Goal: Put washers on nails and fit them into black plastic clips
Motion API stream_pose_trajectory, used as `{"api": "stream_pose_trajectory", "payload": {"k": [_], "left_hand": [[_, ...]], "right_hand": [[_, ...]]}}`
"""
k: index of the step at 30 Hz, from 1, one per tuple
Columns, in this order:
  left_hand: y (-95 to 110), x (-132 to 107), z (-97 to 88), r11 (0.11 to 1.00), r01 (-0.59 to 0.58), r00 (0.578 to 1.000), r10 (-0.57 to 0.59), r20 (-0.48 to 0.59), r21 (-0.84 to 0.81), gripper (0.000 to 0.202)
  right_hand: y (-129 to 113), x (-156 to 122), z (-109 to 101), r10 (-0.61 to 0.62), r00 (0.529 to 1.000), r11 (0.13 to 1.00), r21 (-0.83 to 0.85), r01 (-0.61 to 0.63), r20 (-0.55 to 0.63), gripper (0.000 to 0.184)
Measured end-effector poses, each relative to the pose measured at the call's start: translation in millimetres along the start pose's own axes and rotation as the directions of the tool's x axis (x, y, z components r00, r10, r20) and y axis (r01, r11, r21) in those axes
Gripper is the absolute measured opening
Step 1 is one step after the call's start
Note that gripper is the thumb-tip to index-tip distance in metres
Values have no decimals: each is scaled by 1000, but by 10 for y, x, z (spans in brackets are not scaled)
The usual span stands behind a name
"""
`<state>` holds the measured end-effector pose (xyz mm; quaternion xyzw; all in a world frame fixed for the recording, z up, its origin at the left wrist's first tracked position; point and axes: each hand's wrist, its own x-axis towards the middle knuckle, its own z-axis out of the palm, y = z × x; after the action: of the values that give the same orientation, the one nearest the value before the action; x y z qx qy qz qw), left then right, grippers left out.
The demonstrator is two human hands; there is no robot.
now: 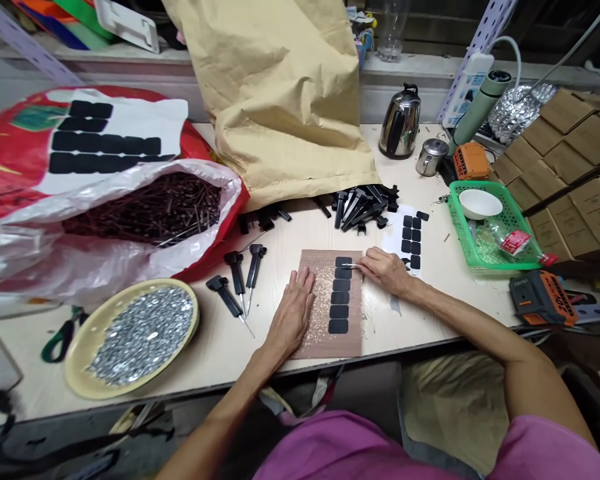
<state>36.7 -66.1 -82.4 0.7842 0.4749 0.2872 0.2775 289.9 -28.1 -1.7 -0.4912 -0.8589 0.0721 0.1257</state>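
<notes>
My left hand [293,313] lies flat, fingers stretched, on the left part of a brown board [315,347] speckled with pale marks. Down the board's right side runs a column of black rounded pads [339,311]. My right hand [387,270] is closed in a pinch on a thin silver tool [349,266], whose tip reaches over the upper pads; its exact kind is too small to make out. Just beyond that hand lies a white sheet with more black pads [411,233]. Left of the board rest several black-handled tools with metal shafts [235,272].
A yellow bowl of small silver metal pieces [145,333] stands front left, beside green-handled scissors [57,343]. Behind it lies a red sack of dark rods [145,207]. A brown paper sack [290,100], black plastic parts [363,207], a kettle [401,120] and a green basket [500,263] stand around.
</notes>
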Motion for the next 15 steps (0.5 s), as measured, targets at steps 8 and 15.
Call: {"api": "stream_pose_trajectory", "payload": {"k": [8,15], "left_hand": [[47,15,12,1000,2,1000,-2,9,18,49],[47,28,-325,968,178,947,-119,-298,177,41]], "right_hand": [[-385,-24,-208,157,988,926,347,-148,2,21],[-1628,-818,22,-94,337,-322,292,-900,937,16]]}}
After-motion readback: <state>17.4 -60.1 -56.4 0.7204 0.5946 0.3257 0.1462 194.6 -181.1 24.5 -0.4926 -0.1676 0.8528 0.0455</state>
